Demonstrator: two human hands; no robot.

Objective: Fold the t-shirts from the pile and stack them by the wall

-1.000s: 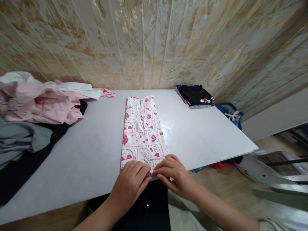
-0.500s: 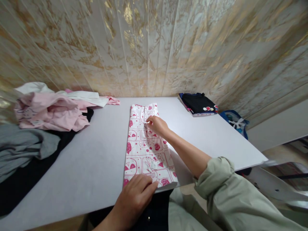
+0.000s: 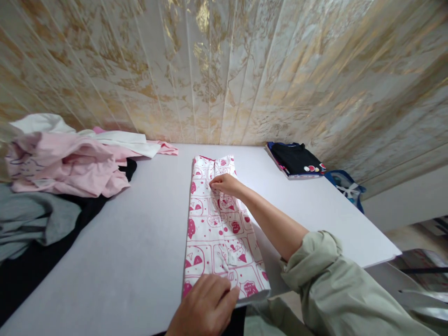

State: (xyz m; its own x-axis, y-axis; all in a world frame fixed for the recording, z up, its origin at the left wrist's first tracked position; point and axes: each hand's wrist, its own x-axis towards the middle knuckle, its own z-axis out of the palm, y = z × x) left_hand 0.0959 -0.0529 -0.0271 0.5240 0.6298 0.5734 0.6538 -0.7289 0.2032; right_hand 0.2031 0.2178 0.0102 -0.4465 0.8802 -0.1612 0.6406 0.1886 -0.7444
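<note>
A white garment with a pink cartoon print (image 3: 206,233) lies folded into a long strip, running from the table's near edge toward the wall. My right hand (image 3: 226,184) is over its upper part, thumb and fingertips pinched together on the cloth. At the near end my left hand (image 3: 206,303) rests palm down, fingers laid on the fabric and thumb spread to the right. Small creases run down the middle of the garment below my right hand. The cloth under my left palm is hidden.
Rumpled pink (image 3: 70,163), grey (image 3: 38,219) and black (image 3: 94,205) clothes are heaped on the left of the white table (image 3: 147,242). A folded black garment (image 3: 294,158) sits at the back right, beside a blue bag (image 3: 346,186). A gold-patterned curtain (image 3: 210,84) hangs behind.
My right hand has shifted slightly toward me along the print, its fingertips still at the cloth. My left hand stays at the near end. The view has tilted and moved a little.
</note>
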